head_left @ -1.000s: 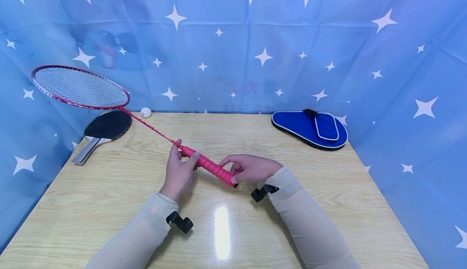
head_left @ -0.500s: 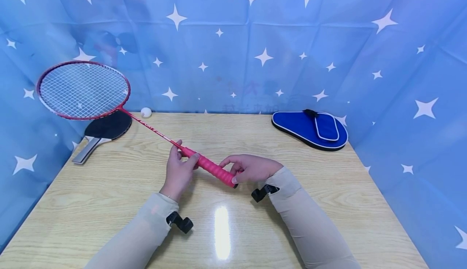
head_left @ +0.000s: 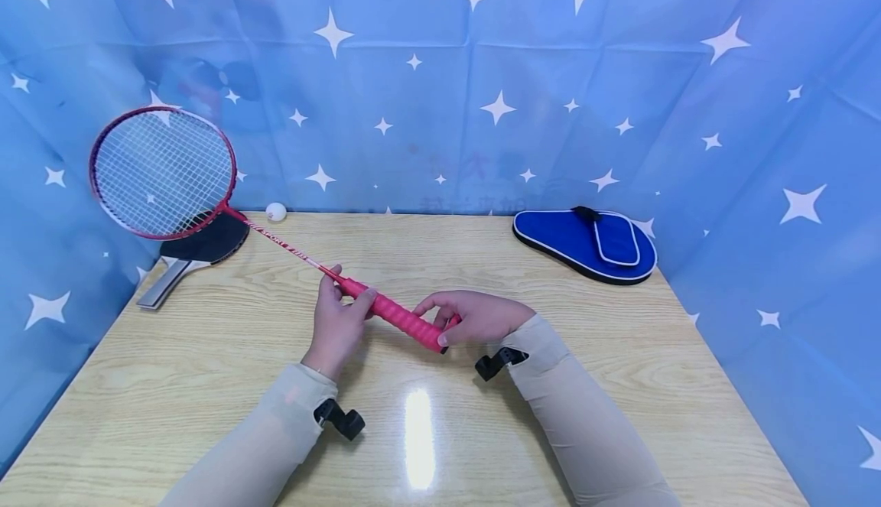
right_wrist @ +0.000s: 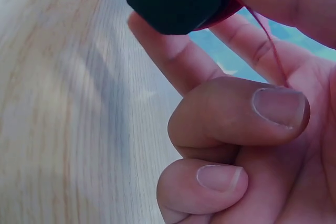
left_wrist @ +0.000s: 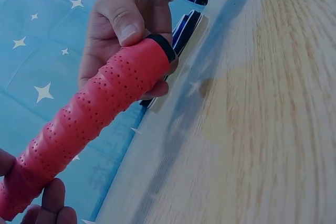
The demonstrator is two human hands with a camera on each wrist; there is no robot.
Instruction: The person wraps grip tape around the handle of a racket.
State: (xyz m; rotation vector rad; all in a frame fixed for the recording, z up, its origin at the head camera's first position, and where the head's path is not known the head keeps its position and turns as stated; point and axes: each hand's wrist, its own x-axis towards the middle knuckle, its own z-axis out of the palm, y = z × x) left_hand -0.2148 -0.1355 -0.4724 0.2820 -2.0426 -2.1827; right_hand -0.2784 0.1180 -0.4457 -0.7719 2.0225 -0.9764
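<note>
A red badminton racket (head_left: 163, 173) is held slantwise, its strung head up at the left and its pink-red perforated grip (left_wrist: 86, 116) toward me. My left hand (head_left: 337, 331) holds the upper end of the grip between thumb and fingers. At the butt end, my right hand (head_left: 485, 316) pinches the grip beside its black cap (right_wrist: 173, 1). A thin red strip (right_wrist: 270, 45) runs from the butt into the right palm in the right wrist view. A bit of red also shows among the right fingers in the head view.
Behind the racket head lies a black table tennis bat (head_left: 206, 239) with a grey handle. A white ball (head_left: 276, 212) sits at the wooden table's (head_left: 551, 430) back edge. A blue bat case (head_left: 585, 243) lies at back right. Blue starry cloth (head_left: 440, 86) hangs behind.
The racket has turned about its shaft, so its strung face now shows rounder toward the camera. Both hands stay nearly in place. More red shows among the right fingers.
</note>
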